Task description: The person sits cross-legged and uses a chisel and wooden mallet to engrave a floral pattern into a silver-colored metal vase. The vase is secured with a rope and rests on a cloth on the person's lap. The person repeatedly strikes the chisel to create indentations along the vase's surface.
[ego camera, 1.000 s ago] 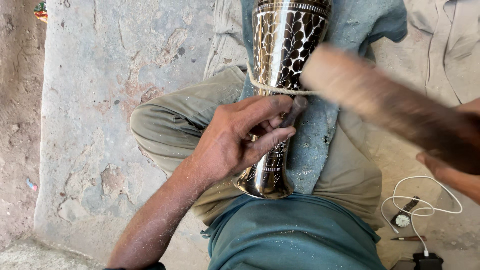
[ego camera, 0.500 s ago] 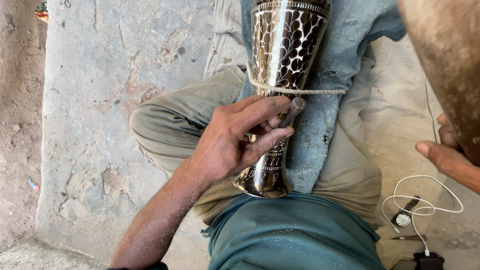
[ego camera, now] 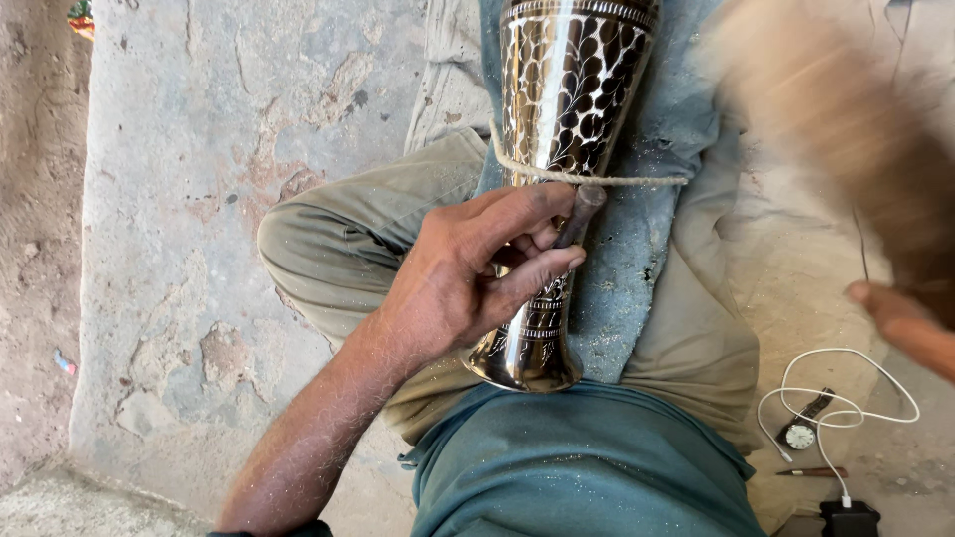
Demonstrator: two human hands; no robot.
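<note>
A tall shiny metal vase (ego camera: 567,89) with dark engraved leaf patterns lies along my lap, tied down by a thin rope (ego camera: 597,180) on blue cloth (ego camera: 657,149). My left hand (ego camera: 468,273) rests on the vase's narrow stem and pinches a short dark chisel (ego camera: 580,214) against the metal. My right hand (ego camera: 900,318) is at the right edge, gripping a thick wooden mallet (ego camera: 826,129) that shows as a brown blur above it.
I sit cross-legged on a worn concrete slab (ego camera: 199,199). At lower right lie a white cable (ego camera: 846,398), a wristwatch (ego camera: 801,433), a pen (ego camera: 811,471) and a black charger (ego camera: 846,517). Bare dirt runs along the left edge.
The mallet has swung: angled across the right a second ago, raised close to the camera half a second ago, now blurred at the upper right. My left hand and chisel stay put.
</note>
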